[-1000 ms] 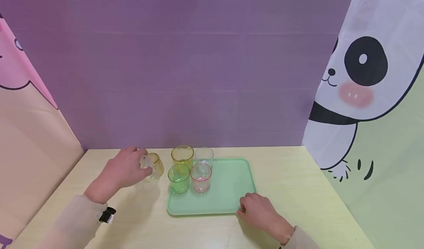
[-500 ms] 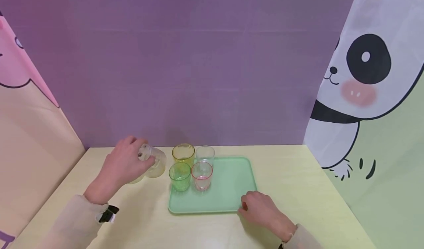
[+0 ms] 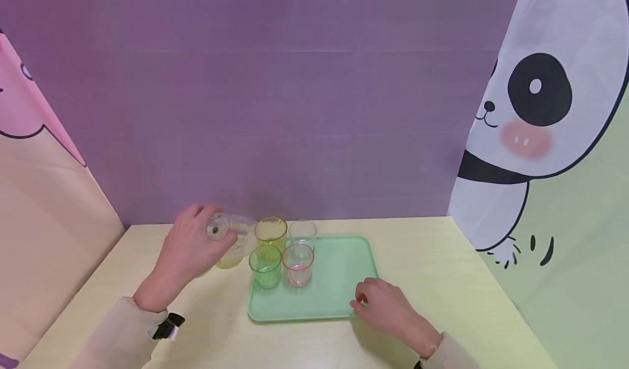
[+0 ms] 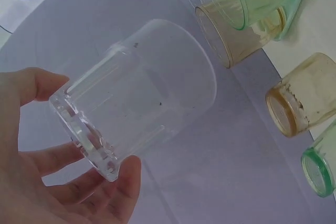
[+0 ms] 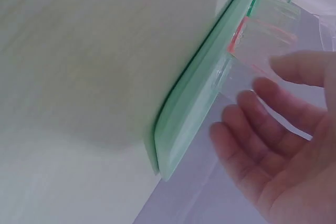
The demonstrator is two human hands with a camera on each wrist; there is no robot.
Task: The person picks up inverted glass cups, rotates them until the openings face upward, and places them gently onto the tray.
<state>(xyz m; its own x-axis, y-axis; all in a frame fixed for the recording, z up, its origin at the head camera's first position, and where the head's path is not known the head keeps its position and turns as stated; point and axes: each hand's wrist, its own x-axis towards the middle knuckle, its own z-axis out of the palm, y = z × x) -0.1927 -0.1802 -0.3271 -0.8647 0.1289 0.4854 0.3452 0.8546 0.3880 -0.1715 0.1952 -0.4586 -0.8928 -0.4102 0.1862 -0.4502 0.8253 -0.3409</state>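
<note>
The left hand [image 3: 189, 249] pinches a clear glass [image 4: 139, 90] at its base, held above the worktop [image 3: 442, 281] just off the green tray's [image 3: 339, 281] far-left corner. Its long axis lies near level, mouth toward the yellow glass [image 3: 270, 231]. Best righted before lowering. The right hand [image 3: 385, 306], fingers relaxed, rests at the tray's near-right corner.
</note>
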